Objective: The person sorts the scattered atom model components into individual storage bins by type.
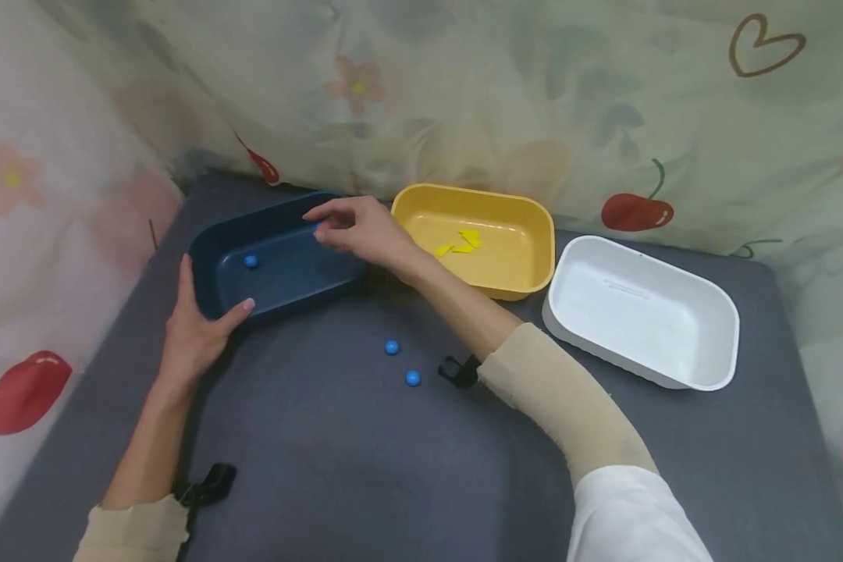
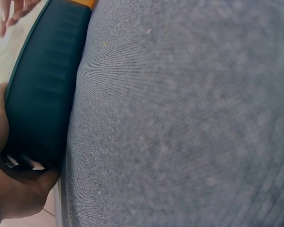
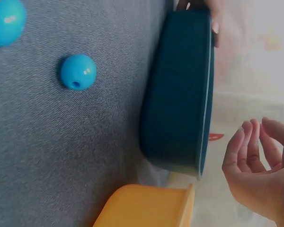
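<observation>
My left hand (image 1: 195, 332) grips the left end of a dark blue tray (image 1: 288, 300), its thumb over the near rim. Inside that tray lies one blue bead (image 1: 250, 261). Above the tray's right end, my right hand (image 1: 365, 230) pinches another blue bead (image 1: 318, 226), mostly hidden by the fingertips. Two more blue beads, one nearer the tray (image 1: 392, 347) and one closer to me (image 1: 412, 378), lie on the grey cloth. The right wrist view shows a hole in one bead (image 3: 78, 72).
To the right of the blue tray stands a yellow tray (image 1: 534, 265) holding several small yellow pieces (image 1: 464, 248). Farther right is a white tray (image 1: 646, 312). A patterned curtain (image 1: 449, 94) hangs behind and beside the grey-covered table (image 1: 365, 484).
</observation>
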The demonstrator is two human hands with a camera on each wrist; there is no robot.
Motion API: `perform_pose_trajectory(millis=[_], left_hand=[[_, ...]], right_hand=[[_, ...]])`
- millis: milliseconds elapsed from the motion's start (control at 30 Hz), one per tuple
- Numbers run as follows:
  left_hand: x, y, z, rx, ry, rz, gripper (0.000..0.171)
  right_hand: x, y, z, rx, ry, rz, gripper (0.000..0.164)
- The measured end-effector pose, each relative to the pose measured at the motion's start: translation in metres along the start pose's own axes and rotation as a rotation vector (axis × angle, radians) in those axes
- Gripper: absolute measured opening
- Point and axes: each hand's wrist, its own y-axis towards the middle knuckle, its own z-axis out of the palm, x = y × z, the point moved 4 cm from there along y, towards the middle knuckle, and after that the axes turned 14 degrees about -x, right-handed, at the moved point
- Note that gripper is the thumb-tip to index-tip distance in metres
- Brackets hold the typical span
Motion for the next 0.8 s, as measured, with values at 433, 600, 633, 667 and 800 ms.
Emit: perform_pose_trajectory(millis=[433, 600, 633, 667, 800], left_hand=[[-0.002, 0.0, 0.0, 0.013, -0.016, 0.032, 0.111], [0.001, -0.001, -0.001, 0.017, -0.015, 0.027, 0.11], [0.001, -0.002, -0.001, 0.016, -0.015, 0.027, 0.11], [0.001, -0.002, -0.002, 0.015, -0.014, 0.029, 0.11], [0.002, -0.001, -0.002, 0.01, -0.021, 0.036, 0.11]], right_hand=[[-0.002, -0.049, -0.03, -0.045, 0.02, -0.087, 0.027], [-0.011, -0.066, -0.039, -0.04, 0.026, -0.067, 0.028], [-0.013, -0.07, -0.041, -0.04, 0.029, -0.062, 0.029], [-0.014, -0.074, -0.042, -0.042, 0.029, -0.06, 0.029], [-0.02, -0.088, -0.048, -0.048, 0.035, -0.057, 0.029]])
